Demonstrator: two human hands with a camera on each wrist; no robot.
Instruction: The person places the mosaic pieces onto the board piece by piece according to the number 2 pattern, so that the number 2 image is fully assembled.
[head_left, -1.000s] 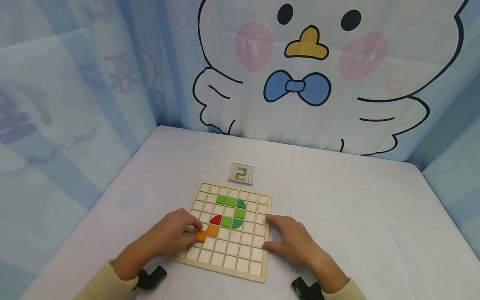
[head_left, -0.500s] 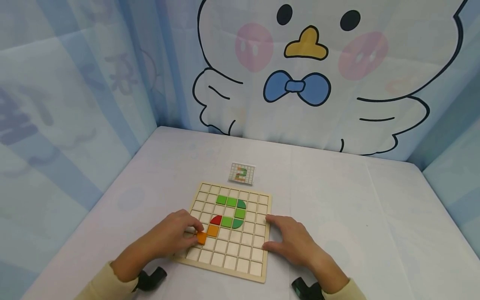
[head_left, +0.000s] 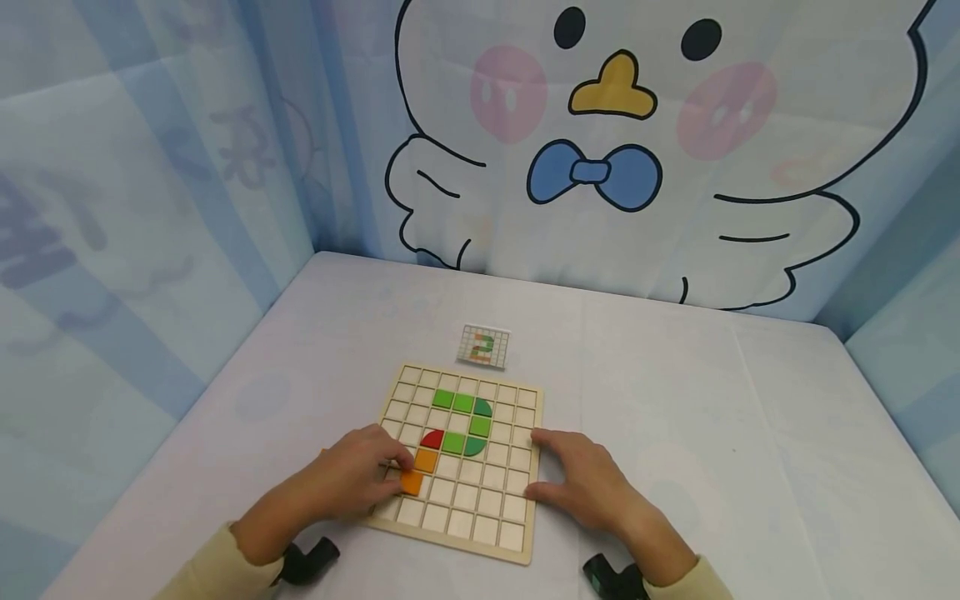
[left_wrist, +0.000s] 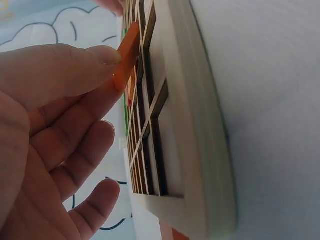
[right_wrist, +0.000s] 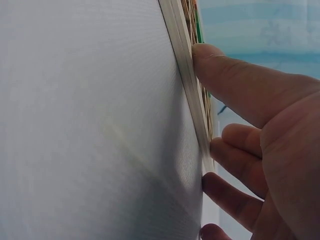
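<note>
A pale wooden grid board lies on the table between both hands. My left hand pinches an orange square tile between thumb and index finger. In the left wrist view, that orange tile is tilted at the grid, its other fingers loosely bent below. Just above it on the board sits another orange square tile, beside a red quarter-round tile. Light green squares and dark green rounded tiles form a curve. My right hand touches the board's right edge with thumb and fingertips.
A small card with a gridded coloured pattern lies behind the board. An orange bit peeks out behind the left hand. Black devices are worn at both wrists. A printed curtain rises behind the white table.
My left hand has moved slightly right and nearer with the pinched orange tile, which is now diagonally below the other orange tile. The right hand stays at the board's edge.
</note>
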